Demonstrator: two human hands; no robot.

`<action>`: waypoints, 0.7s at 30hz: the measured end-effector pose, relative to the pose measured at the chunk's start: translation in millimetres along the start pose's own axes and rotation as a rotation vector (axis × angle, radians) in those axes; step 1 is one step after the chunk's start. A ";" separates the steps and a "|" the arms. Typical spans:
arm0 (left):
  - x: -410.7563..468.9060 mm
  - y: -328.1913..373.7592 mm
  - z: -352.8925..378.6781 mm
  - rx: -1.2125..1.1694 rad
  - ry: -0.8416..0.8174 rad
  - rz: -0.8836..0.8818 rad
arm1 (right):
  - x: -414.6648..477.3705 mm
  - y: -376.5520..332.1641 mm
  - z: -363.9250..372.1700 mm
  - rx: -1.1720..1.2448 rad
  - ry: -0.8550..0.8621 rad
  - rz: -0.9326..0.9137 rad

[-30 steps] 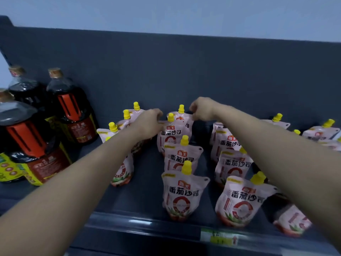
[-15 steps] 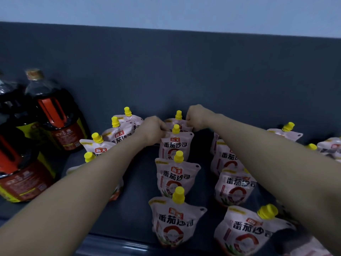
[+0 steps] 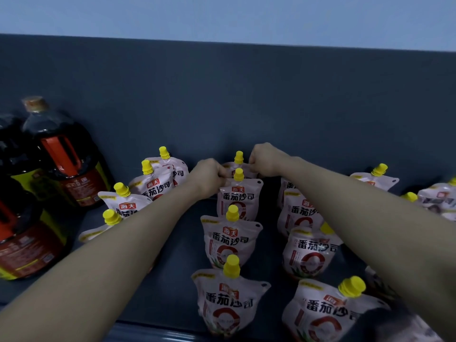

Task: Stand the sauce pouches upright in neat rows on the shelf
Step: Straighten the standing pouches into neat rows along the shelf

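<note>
Change: over the last half second both hands have stayed at the rear of the middle row; the view has shifted slightly.
Left hand (image 3: 208, 177): fingers curled, pinching the left top corner of the back pouch (image 3: 238, 157).
Right hand (image 3: 265, 159): fingers curled at that pouch's right top corner; fingertips hidden.
Back pouch: upright, near the back panel (image 3: 222, 95), rearmost in the middle row (image 3: 230, 239).
Print: red badge "海天", dark characters "番茄沙司", and a red ring below.
Pouch build: soft, glossy white film, wide shoulders, a punched hole at one corner, and a ribbed yellow spout cap.
Middle row: four pouches upright, one behind the other.
Right row (image 3: 311, 253): pouches standing, partly behind the right forearm.
Left row (image 3: 153, 186): pouches leaning, caps tilted.
Bottles (image 3: 64, 164): clear plastic, dark liquid, red handles, yellow-red labels too blurred to read.
Shelf (image 3: 177, 267): flat, dark blue-grey.
</note>
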State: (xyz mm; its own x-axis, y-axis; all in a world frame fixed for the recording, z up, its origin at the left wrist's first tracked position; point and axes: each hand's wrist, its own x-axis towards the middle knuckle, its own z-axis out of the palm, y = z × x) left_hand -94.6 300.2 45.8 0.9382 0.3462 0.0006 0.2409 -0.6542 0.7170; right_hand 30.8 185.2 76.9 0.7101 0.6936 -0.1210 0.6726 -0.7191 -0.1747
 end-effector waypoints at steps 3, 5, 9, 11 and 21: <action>-0.8 0.6 -0.1 0.019 -0.014 0.011 | -9.5 -0.6 -6.7 0.023 -0.016 0.017; -1.5 1.0 -0.7 0.039 -0.023 0.014 | -15.6 -2.0 -14.0 0.036 -0.017 0.029; -5.5 1.9 -2.0 0.042 -0.041 0.020 | -23.0 -2.0 -23.8 0.059 0.031 0.047; -8.0 2.7 -3.1 0.050 -0.048 0.028 | -26.0 -1.4 -25.5 0.087 0.078 0.054; -16.8 2.7 -10.9 0.125 0.006 0.051 | -52.5 -21.0 -40.8 0.120 0.226 -0.022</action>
State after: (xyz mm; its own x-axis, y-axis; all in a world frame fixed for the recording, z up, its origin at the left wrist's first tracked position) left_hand -112.4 299.9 55.4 0.9486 0.3139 0.0396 0.2221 -0.7500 0.6230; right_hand -12.2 162.1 126.8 0.7332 0.6721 0.1033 0.6684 -0.6843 -0.2915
